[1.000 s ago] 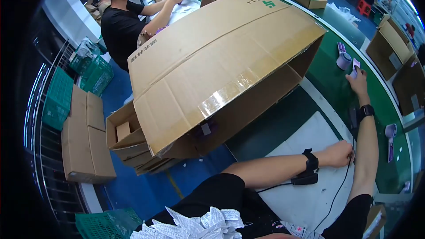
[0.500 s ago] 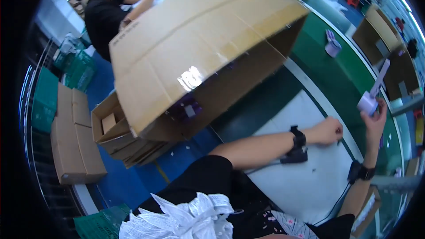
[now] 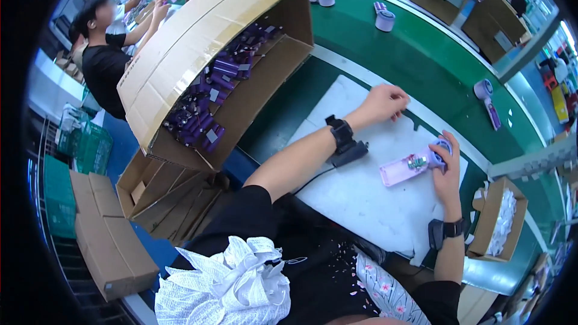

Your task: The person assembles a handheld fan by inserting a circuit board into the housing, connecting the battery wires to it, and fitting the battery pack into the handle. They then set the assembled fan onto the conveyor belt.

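My right hand [image 3: 447, 165] grips the round end of a lilac handheld fan housing [image 3: 400, 171]. Its handle is uncovered, showing a small green circuit board, and points left over the white mat [image 3: 325, 186]. My left hand [image 3: 386, 103] is at the mat's far edge, fingers half curled and apart, with nothing visible in them. To the left, a large cardboard box [image 3: 174, 54] lies tipped with its mouth facing me. Inside it are many purple battery cells [image 3: 211, 93] with wires. A black wrist strap [image 3: 342, 135] with a cable is on my left arm.
Beyond the mat runs a green conveyor belt [image 3: 433, 54] carrying lilac fan units [image 3: 385, 19]. At right stands a small carton [image 3: 503, 219] of white pieces. Stacked cardboard [image 3: 168, 198] is below the big box. A co-worker in black [image 3: 105, 63] works at far left.
My right hand has brought the lilac fan housing from over the belt to the mat, with its board side now visible. My view has shifted, revealing the cells in the box.
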`<state>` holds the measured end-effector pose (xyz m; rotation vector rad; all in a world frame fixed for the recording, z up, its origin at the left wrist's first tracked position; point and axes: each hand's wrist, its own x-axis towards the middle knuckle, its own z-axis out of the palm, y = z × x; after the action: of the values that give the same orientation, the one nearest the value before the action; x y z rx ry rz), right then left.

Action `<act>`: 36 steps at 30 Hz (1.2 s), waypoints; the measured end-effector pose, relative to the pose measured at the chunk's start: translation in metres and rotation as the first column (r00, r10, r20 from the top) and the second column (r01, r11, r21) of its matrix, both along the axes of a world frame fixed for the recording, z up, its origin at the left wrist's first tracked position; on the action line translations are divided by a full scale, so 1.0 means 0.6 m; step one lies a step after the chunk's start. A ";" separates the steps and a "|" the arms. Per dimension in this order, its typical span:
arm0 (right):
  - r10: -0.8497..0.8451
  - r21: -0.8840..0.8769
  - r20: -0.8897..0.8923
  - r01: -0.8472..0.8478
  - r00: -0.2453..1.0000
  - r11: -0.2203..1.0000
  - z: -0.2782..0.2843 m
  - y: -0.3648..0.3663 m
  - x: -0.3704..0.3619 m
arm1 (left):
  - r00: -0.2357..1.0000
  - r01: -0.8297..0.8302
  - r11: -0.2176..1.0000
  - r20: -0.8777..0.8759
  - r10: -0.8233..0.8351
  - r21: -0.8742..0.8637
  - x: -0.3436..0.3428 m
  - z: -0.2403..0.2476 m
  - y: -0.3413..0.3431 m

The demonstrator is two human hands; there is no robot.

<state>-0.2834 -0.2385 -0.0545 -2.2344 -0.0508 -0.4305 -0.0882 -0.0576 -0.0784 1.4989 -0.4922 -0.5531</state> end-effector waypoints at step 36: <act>-0.006 0.062 0.014 0.005 1.000 0.998 0.010 0.036 0.013 | 0.504 -0.707 0.513 0.161 0.848 -0.487 0.135 0.083 0.355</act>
<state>-0.2753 -0.2171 -0.0484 -2.1711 -0.0381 -0.4459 -0.0071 0.1552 -0.0285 1.2825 -0.1195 0.5837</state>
